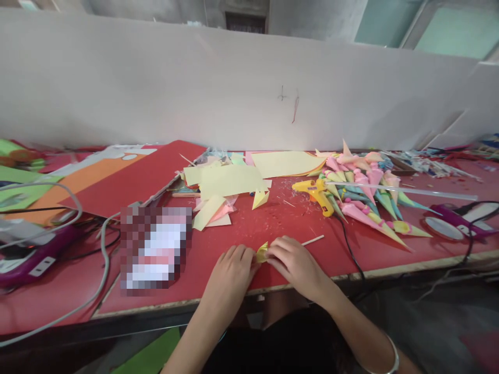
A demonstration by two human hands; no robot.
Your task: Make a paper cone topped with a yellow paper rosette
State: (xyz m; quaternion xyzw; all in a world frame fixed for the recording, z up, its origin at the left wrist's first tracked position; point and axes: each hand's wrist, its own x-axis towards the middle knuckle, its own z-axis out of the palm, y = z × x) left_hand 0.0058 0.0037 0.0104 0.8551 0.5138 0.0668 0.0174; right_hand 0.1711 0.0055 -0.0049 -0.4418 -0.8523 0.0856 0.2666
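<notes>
Near the table's front edge, my left hand [235,270] and my right hand [293,262] meet at a small piece of yellow paper [261,252]. The fingers of both hands are closed on it, one hand at each side, and they hide much of its shape. Its top edge looks pleated or ridged. Just past my right fingers a thin pale stick [313,240] lies on the red table. Farther back stands a small folded yellow paper piece [260,199], beside pale yellow paper sheets [230,180].
A yellow glue gun [320,195] with a clear glue stick lies right of centre, its cord running off the front edge. Pastel paper cones [368,189] are heaped beside it. Red card [144,179], a blurred-out object [163,246] and a purple power strip [37,259] occupy the left.
</notes>
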